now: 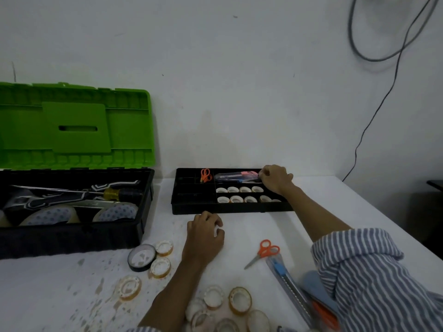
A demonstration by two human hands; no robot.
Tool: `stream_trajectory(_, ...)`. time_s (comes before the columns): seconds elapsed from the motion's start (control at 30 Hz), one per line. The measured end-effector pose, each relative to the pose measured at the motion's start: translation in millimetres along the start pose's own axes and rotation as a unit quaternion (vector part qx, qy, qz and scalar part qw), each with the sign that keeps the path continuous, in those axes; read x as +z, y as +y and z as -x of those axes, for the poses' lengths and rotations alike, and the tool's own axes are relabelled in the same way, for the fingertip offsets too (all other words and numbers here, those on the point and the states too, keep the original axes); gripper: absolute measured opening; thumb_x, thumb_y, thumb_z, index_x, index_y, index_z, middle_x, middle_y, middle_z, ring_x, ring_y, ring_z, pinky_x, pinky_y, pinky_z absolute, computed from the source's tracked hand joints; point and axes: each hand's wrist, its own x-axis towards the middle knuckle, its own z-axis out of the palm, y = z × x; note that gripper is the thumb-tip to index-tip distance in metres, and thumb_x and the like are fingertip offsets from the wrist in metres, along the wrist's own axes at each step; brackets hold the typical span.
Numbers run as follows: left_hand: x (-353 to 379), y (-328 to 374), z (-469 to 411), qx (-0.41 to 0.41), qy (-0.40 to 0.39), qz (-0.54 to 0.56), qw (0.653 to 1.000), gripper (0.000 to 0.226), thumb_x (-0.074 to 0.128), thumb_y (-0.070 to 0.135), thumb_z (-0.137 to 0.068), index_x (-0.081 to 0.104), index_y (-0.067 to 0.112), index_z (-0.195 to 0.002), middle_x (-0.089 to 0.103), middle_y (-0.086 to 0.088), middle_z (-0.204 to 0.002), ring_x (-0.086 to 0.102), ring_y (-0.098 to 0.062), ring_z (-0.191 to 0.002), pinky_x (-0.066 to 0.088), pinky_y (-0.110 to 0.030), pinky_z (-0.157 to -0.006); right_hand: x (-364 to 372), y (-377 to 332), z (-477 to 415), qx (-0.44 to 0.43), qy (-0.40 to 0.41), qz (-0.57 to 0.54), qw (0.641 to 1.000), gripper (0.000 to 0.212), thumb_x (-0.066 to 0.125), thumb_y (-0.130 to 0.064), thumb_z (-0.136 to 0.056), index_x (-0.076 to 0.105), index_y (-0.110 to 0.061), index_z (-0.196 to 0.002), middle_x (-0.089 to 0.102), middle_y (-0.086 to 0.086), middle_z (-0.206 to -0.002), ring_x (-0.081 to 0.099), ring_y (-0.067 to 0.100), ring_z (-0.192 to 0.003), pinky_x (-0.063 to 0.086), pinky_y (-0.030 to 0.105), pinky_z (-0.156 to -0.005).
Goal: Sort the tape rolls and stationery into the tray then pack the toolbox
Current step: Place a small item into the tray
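Black plastic tray (215, 210) sits at the back of the table (347, 212), against the wall (239, 92). R hand (275, 179) is over its back-right bay, fingertips pinched on the end of the cutters (237, 177) lying there. L hand (205, 233) rests just in front of the tray, fingers curled under. Something pale shows betw. thumb & fingers; can't tell if it's a roll or bare table. Inside the tray, rolls (239, 195) fill two rows in front of the cutters, w/ mini scissors (205, 174) at back-middle.

Not yet sorted, all nearer the person than the tray: loose rolls (239, 300), a black roll (141, 257), scissors (263, 254) & a long cutter (285, 279).

Risks, prob.:
- R forearm crosses the tray's front-right corner, so a fast pull-back could drag the tray or jostle the rows.
- The striped sleeve (371, 271) hangs beside the scissors & long cutter and could sweep them off the edge.
- The cutter bay looks full. More stacked there may ride above the rim.
- The toolbox (72, 238), left of the tray w/ green lid (76, 130) up, is piled high w/ tools & big rolls. The tray may not seat, nor the lid shut.

The table is white, w/ brownish blotches front-left of the tray. The wall is pale & scuffed, and a cable (383, 97) hangs well right of the tray. Light is dim.
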Motion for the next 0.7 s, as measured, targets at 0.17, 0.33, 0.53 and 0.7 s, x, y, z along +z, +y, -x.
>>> stream_trajectory(0.17, -3, 2, 5, 0.011, -0.014, -0.019, 1.000, 0.028, 0.040, 0.022, -0.076, 0.061, 0.014, -0.094, 0.056, 0.001, -0.100, 0.048, -0.017, -0.098, 0.024, -0.025, -0.082, -8, 20, 41, -0.069, -0.130, -0.025, 0.989, 0.017, 0.061, -0.012, -0.087, 0.068, -0.006, -0.102, 0.064, 0.005, -0.100, 0.057, 0.015, -0.094, 0.039, 0.003, -0.063)
stream_trajectory(0.33, 0, -1, 7, 0.027, -0.013, -0.071, 0.997, 0.033, 0.041, 0.020, -0.074, 0.066, 0.012, -0.093, 0.061, -0.002, -0.098, 0.055, -0.024, -0.092, 0.030, -0.030, -0.074, -17, 30, 70, -0.038, -0.206, -0.076, 0.975, 0.020, 0.068, -0.014, -0.084, 0.057, -0.019, -0.101, 0.058, -0.003, -0.078, 0.058, 0.010, -0.065, 0.046, 0.018, -0.056)
stream_trajectory(0.53, -3, 1, 12, 0.036, -0.019, -0.085, 0.996, 0.038, 0.037, 0.022, -0.076, 0.066, 0.012, -0.099, 0.061, -0.003, -0.102, 0.054, -0.024, -0.097, 0.036, -0.034, -0.079, -15, 32, 108, -0.005, -0.286, 0.040, 0.957, 0.050, 0.063, -0.051, -0.083, 0.063, -0.005, -0.102, 0.071, 0.012, -0.092, 0.063, 0.015, -0.071, 0.054, 0.028, -0.074)
stream_trajectory(0.7, -4, 2, 16, 0.041, -0.017, -0.085, 0.995, 0.038, 0.037, 0.020, -0.077, 0.066, 0.011, -0.100, 0.062, -0.005, -0.102, 0.055, -0.025, -0.095, 0.037, -0.035, -0.079, 2, 32, 118, -0.088, -0.233, 0.022, 0.968, 0.036, 0.077, -0.040, -0.073, 0.059, -0.016, -0.090, 0.058, 0.004, -0.101, 0.054, 0.013, -0.082, 0.049, 0.028, -0.080)
